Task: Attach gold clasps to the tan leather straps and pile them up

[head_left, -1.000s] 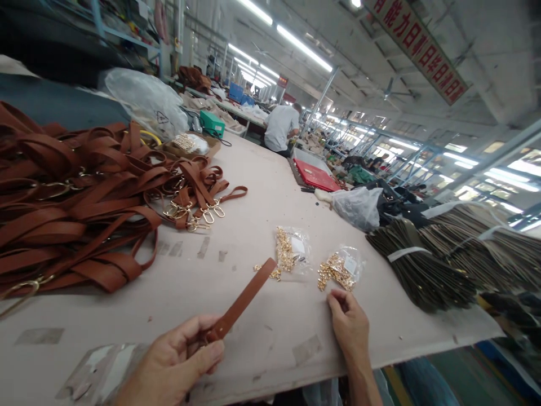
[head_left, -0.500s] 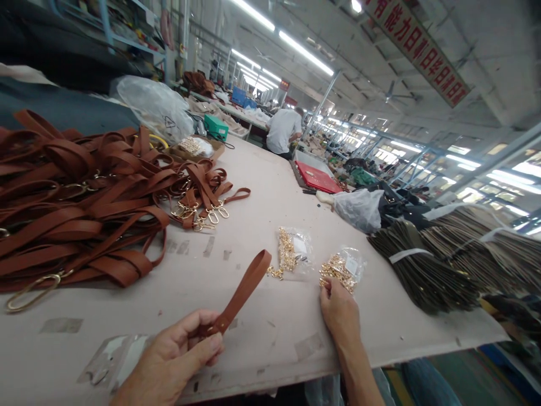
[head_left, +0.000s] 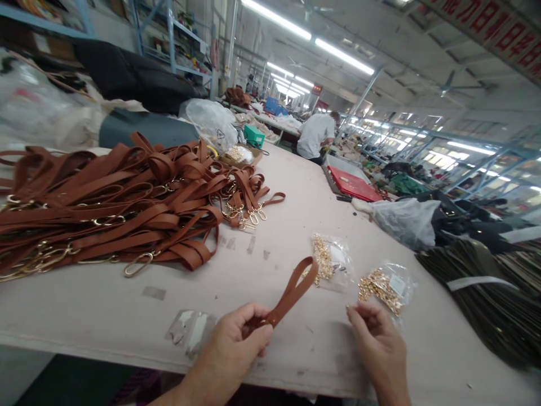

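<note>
Pale, scuffed tabletop (head_left: 291, 192) fills the frame. At lower centre the left hand (head_left: 236, 349) pinches shut on a smooth tan leather strap (head_left: 293, 290), folded into a flat loop. Lower right, the right hand (head_left: 378, 341) curls just beside a crinkly clear bag of gold clasps (head_left: 382, 285); whether it grips anything cannot be told. A glossy pile of straps (head_left: 105, 208) sprawls at the left

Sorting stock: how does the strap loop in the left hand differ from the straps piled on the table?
The strap loop, pinched in the left hand, is single, short and raised; the piled straps are many, long, tangled and lying flat, several with gold clasps. Both are brown.
</note>
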The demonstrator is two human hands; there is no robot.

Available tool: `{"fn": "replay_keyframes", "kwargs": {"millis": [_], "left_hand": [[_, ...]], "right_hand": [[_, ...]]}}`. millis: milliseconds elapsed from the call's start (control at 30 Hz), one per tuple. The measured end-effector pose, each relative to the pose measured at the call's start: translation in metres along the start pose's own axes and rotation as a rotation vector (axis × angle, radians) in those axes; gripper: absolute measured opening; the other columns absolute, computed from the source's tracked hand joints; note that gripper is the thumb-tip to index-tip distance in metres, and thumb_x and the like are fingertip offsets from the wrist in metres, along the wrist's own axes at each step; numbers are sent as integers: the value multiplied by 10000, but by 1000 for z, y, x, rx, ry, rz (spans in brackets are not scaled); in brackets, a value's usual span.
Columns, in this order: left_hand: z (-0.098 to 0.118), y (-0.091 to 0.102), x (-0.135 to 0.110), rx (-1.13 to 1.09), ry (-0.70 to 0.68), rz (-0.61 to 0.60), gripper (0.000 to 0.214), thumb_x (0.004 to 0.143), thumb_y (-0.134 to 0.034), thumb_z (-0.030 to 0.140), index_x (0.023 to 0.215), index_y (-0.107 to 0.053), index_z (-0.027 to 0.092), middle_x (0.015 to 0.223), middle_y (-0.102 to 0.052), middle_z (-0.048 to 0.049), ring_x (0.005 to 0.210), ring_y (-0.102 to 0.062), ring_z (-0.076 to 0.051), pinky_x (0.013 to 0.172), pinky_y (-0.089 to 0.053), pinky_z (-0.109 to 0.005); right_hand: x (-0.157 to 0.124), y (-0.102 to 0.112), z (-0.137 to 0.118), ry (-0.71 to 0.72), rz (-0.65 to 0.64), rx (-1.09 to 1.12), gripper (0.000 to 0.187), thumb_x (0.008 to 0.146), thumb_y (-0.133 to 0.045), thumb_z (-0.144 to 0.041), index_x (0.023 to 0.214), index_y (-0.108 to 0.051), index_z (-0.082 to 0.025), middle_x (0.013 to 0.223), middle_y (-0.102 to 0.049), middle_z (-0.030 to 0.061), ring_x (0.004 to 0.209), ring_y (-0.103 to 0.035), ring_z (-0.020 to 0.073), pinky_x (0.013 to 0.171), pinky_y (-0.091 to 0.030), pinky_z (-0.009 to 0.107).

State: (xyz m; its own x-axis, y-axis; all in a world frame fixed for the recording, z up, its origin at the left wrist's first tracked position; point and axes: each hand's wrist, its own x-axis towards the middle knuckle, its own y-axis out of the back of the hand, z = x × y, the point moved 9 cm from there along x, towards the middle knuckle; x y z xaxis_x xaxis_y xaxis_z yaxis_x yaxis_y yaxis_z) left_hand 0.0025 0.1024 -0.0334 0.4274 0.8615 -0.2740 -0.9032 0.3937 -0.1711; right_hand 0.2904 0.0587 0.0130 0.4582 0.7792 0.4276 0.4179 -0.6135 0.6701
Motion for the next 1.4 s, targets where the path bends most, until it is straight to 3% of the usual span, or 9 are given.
{"fn": "replay_keyframes", "kwargs": {"millis": [67,133,267,367,900,1033,1200,1267,1400], "left_hand": [[5,-4,-1,-18,-2,-3,214,796,-590,300,928,-671,152,648,-535,59,620,-469,-119,606,-374,-221],[9,-7,-3,-26,-16,-6,203,793,-588,276,928,-676,153,660,-544,56,627,-469,-121,609,-385,-220],[19,-9,-5,29,-125,-19,158,848,-576,245,912,-706,184,808,-670,13,750,-568,-149,702,-432,-236],[22,-9,-7,87,-186,-14,158,864,-574,236,894,-724,197,870,-706,-6,840,-615,-178,765,-445,-251],[30,-7,-15,228,-282,15,209,893,-571,178,968,-754,246,841,-671,19,836,-623,-163,750,-431,-248],[28,-10,-16,199,-285,-6,227,898,-567,161,994,-751,251,873,-687,19,853,-633,-160,768,-440,-245],[25,-9,-18,219,-283,25,210,869,-576,129,937,-749,225,840,-680,11,825,-628,-166,753,-441,-248],[24,-9,-19,233,-273,31,190,869,-575,136,906,-743,214,831,-674,6,815,-623,-169,743,-438,-251],[24,-11,-18,229,-264,21,189,881,-563,156,906,-742,212,837,-675,2,823,-621,-173,744,-435,-254]], "right_hand": [[-24,-15,-35,11,-49,289,183,828,-670,-369,876,-611,-202,784,-716,35,704,-709,179,647,-582,252],[-46,-29,-80,148,-105,430,82,830,-685,-257,864,-624,-215,780,-710,14,723,-708,154,666,-579,216],[-74,-44,-136,365,-124,423,156,844,-640,-133,942,-632,-254,823,-715,-18,766,-707,116,715,-551,169],[-77,-46,-140,327,-83,364,137,874,-607,-159,948,-632,-272,851,-718,-32,787,-699,108,753,-526,173],[-86,-39,-139,293,2,160,117,933,-583,-350,911,-659,-264,804,-742,-31,681,-713,133,663,-540,202],[-87,-35,-144,419,43,115,114,938,-576,-255,1020,-650,-228,918,-751,26,820,-725,159,759,-560,232],[-91,-35,-164,793,-97,112,304,873,-566,-31,1131,-624,-181,947,-752,60,855,-690,173,778,-576,266],[-87,-35,-166,799,-148,119,327,851,-562,-12,1117,-617,-194,944,-751,55,841,-683,176,768,-581,278],[-80,-40,-161,629,-213,186,263,844,-571,-47,1018,-609,-241,885,-726,18,803,-687,160,719,-565,254]]}}
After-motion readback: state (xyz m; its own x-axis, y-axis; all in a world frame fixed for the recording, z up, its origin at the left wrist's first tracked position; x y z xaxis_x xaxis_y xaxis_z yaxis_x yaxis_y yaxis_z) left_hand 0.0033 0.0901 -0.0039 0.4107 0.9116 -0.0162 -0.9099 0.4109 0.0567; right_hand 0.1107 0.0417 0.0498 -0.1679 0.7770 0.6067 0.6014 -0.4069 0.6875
